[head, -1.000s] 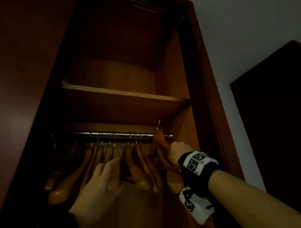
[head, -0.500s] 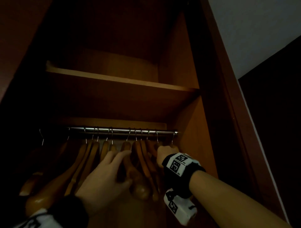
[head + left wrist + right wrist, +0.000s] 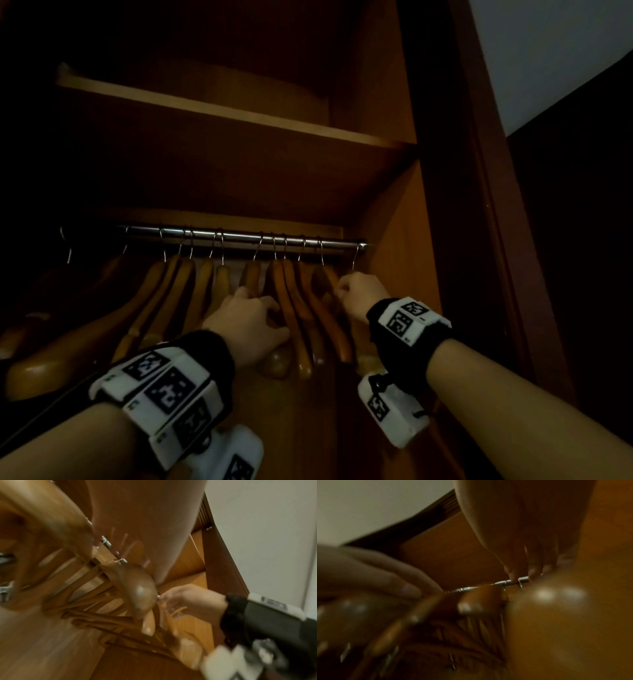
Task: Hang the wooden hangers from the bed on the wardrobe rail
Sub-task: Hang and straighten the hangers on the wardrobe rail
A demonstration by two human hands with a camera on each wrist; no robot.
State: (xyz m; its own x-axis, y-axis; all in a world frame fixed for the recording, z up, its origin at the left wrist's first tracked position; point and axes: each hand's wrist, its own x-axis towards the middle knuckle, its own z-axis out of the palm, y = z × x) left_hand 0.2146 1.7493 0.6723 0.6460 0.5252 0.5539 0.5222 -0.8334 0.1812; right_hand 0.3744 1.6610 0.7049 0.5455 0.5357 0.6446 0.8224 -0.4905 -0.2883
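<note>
Rightmost wooden hanger (image 3: 329,284) hooked at the rail (image 3: 239,236) end — tight against the wardrobe side panel (image 3: 394,274). Right hand (image 3: 359,294) curled around its neck. Left hand (image 3: 246,322) pressing the neighbouring hangers (image 3: 171,294) leftward, fingers loosely bent — grip unclear.

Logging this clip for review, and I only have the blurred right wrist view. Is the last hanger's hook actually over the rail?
Observer: In the head view the rightmost hanger's metal hook appears looped over the silver wardrobe rail, close to its right end.
Operator: What is the right hand doing?
Observer: The right hand is closed just below that hook, pinching its base.
Operator: And the left hand?
Observer: The left hand lies on the brown wooden hangers hanging mid-rail. Whether it grips one is unclear.
</note>
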